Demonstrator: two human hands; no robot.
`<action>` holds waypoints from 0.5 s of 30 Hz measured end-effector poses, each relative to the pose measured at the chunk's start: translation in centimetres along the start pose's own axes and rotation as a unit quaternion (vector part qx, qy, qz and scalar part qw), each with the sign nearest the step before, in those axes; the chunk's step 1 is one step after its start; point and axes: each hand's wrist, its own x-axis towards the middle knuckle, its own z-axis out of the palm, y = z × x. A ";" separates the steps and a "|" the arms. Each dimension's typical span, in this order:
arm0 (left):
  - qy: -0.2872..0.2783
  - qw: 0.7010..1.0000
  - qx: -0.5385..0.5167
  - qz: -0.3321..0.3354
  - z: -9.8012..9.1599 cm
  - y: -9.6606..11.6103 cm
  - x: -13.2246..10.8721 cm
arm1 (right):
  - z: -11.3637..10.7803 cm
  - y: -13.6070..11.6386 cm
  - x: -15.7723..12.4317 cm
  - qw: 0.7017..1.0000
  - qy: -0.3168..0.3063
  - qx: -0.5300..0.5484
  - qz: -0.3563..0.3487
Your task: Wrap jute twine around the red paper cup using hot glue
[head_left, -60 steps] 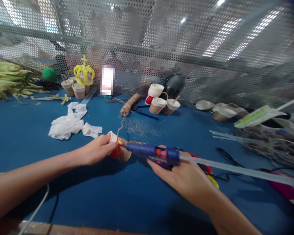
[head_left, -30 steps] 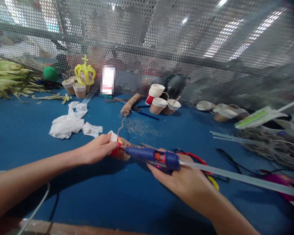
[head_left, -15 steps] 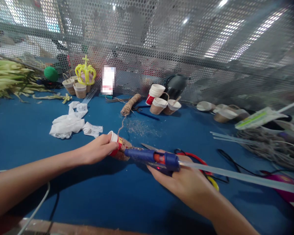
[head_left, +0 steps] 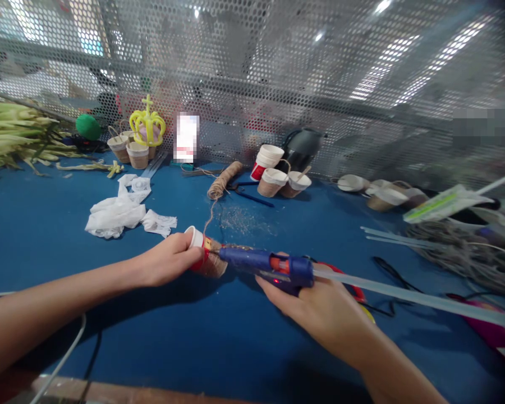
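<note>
My left hand [head_left: 170, 259] is closed around a red paper cup [head_left: 198, 261] that lies tilted, its white rim to the upper left. Twine wraps the cup's base end, and a strand [head_left: 211, 217] runs from it up to a twine bundle [head_left: 224, 179]. In my right hand [head_left: 320, 314] is a blue glue gun [head_left: 265, 266] with a small red light lit. Its nozzle points left at the cup's side, touching or very close; I cannot tell which. A long clear glue stick [head_left: 404, 294] sticks out of its back.
Crumpled white fabric strips [head_left: 115, 212] lie at left. Twine-wrapped cups [head_left: 271, 182] stand near the mesh wall [head_left: 219, 67], beside dark pliers [head_left: 252, 194]. Red-handled scissors [head_left: 356, 289] lie partly under my right hand. Grey cord [head_left: 458, 252] is heaped at right, with a yellow crown [head_left: 147, 126] at back left.
The glue gun and my right hand have shifted slightly right and the nozzle has risen a little along the cup. My left hand and the cup have barely moved.
</note>
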 end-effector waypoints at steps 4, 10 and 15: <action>-0.003 1.000 -0.005 0.018 0.1 -0.1 0.0 | 0.3 0.3 -0.4 0.994 -0.001 -0.092 -0.066; -0.009 0.999 -0.010 0.045 0.0 -0.5 0.0 | 0.8 0.6 -0.5 0.983 0.040 -0.135 -0.114; -0.024 0.998 -0.034 0.039 0.1 -0.4 0.0 | 0.2 0.0 0.0 0.976 0.088 -0.157 -0.122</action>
